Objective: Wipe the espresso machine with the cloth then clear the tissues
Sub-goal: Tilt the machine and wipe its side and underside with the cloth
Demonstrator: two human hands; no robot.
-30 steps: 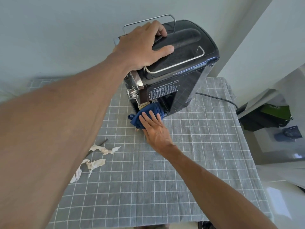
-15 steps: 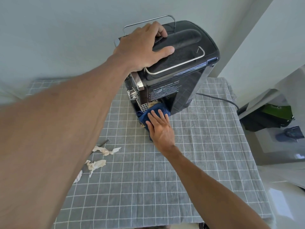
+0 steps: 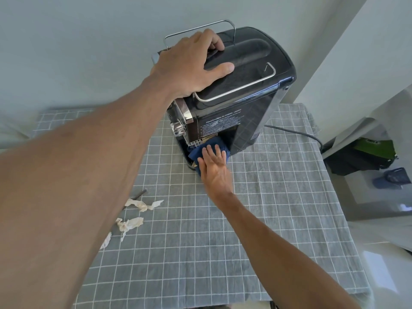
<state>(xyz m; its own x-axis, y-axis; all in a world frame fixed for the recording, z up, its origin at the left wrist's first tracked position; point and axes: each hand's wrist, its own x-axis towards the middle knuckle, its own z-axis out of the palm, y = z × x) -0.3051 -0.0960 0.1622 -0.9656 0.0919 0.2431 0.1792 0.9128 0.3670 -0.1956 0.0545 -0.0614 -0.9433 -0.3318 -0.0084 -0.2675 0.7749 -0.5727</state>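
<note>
The black espresso machine (image 3: pixel 240 101) stands at the back of the table, its side panel facing me. My left hand (image 3: pixel 189 63) grips its top, fingers curled over the far edge and thumb lying across the lid. My right hand (image 3: pixel 215 168) presses a dark blue cloth (image 3: pixel 201 150) with straight fingers into the low recess by the perforated drip tray. Crumpled white tissues (image 3: pixel 142 205) (image 3: pixel 129 224) lie on the tablecloth to the left, partly hidden behind my left forearm.
A grey checked tablecloth (image 3: pixel 278 208) covers the table. A black power cord (image 3: pixel 296 133) runs from the machine off the right edge. A thin dark stick (image 3: pixel 139 194) lies by the tissues. Walls stand close behind and right; dark and green items (image 3: pixel 367 155) sit on the floor.
My right hand has slid the blue cloth rightward and deeper into the machine's lower recess. My left hand has kept its hold on the top.
</note>
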